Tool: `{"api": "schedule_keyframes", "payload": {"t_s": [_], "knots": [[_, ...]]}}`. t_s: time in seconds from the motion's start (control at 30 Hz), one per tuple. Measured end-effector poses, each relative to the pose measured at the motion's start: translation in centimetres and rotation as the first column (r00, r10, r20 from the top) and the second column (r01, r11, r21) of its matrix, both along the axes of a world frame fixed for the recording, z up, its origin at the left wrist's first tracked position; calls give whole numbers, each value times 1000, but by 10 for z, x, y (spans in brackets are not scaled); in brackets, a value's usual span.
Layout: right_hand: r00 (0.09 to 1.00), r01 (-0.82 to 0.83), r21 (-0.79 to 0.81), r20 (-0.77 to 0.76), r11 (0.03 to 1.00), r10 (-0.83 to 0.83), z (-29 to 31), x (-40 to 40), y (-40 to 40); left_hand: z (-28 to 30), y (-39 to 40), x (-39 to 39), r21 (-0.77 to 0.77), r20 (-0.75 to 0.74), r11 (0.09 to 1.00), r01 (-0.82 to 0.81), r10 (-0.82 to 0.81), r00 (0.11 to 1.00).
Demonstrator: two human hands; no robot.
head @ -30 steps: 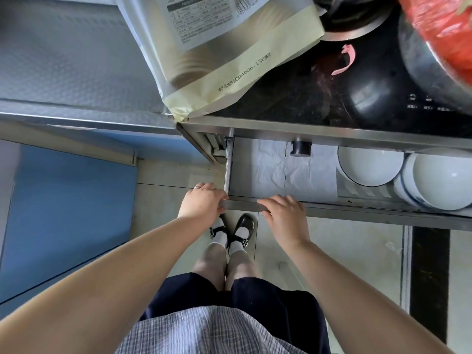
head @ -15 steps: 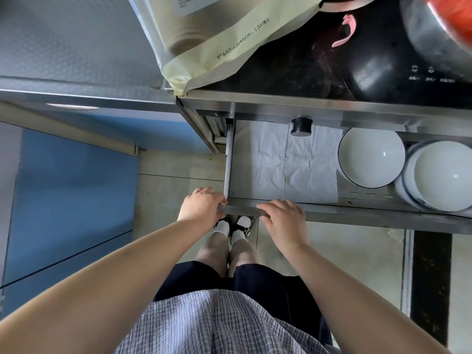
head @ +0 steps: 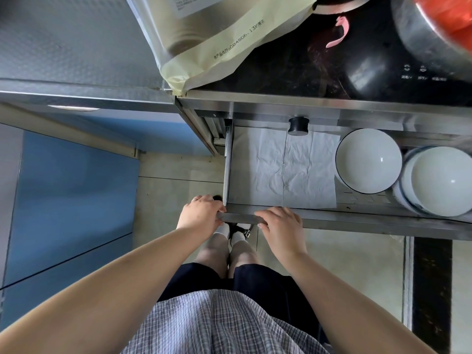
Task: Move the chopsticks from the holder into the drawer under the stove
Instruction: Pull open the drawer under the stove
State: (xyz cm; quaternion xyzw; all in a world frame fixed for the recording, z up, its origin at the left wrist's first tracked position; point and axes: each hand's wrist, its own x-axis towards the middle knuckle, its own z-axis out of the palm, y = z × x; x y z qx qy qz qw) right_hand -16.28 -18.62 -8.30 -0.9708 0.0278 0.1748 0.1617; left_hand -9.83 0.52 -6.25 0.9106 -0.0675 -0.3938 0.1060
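The steel drawer [head: 357,221] under the black stove top [head: 293,67] stands pulled well out. My left hand [head: 199,215] grips the left end of its front rail, fingers curled over the edge. My right hand [head: 281,226] grips the same rail a little to the right. The drawer's left part is lined with creased white paper [head: 288,172] and holds nothing on it. No chopsticks and no holder are in view.
White bowls [head: 369,159] and a stack of more bowls [head: 439,180] fill the drawer's right side. A black knob [head: 298,125] sits under the stove front. A large paper bag [head: 217,34] overhangs the counter edge. A steel pot [head: 429,34] stands on the stove. Blue cabinet doors [head: 71,200] are at left.
The drawer has slid further out toward me, uncovering more of the paper liner and the bowls. Both hands stayed on the front rail and came back with it.
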Motion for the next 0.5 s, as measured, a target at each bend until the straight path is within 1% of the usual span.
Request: {"api": "schedule_keyframes", "payload": {"t_s": [0.07,0.1,0.17,0.23,0.27,0.3,0.37,0.43,0.5], "knots": [[1000,-3,12,-26,1000,3,4,1,0,1,0,0,0,-2,1000,-6,6,1000],[998,-5,21,-67,1000,7,7,4,-1,1,-1,0,-1,-9,1000,-7,7,1000],[978,14,65,-208,998,0,11,13,-2,3,-1,2,-5,-44,1000,-9,8,999],[943,92,155,-331,984,-36,18,27,-4,7,1,8,-51,-89,997,-65,60,994],[932,146,212,-357,966,-62,23,35,-4,11,2,12,-93,-109,988,-125,115,987],[930,187,259,-357,948,-86,29,44,-3,16,4,17,-138,-120,970,-201,185,975],[943,216,320,-314,922,-112,46,61,4,32,11,26,-219,-118,908,-358,339,933],[959,193,370,-265,909,-96,67,78,16,50,23,32,-288,-88,835,-470,465,881],[976,129,408,-214,904,-42,90,96,34,70,40,37,-337,-47,770,-542,561,826]]}}
